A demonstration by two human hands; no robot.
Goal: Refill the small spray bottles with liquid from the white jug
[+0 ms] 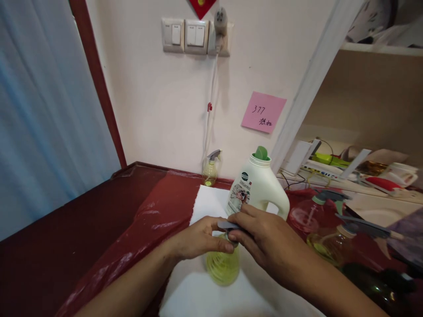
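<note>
A spray bottle [223,264] of yellow-green liquid stands on the white cloth [211,293] in front of me. My left hand [205,240] is closed around its neck, thumb across the front. From the other side, my right hand [261,233] grips the grey sprayer head [228,225], its fingers wrapped over part of it. The lower neck is partly hidden by the fingers. Just behind my hands is a large cream jug [264,187] with a flower label; its mouth has no cap over it and something green [261,152] shows there.
Against the wall stands a smaller spray bottle [209,171]. More spray bottles [307,213] crowd the right side near a dark green bottle [373,286]. A cluttered shelf [350,176] lies beyond; a blue curtain [49,110] hangs left. Red plastic sheeting [145,220] covers the tabletop.
</note>
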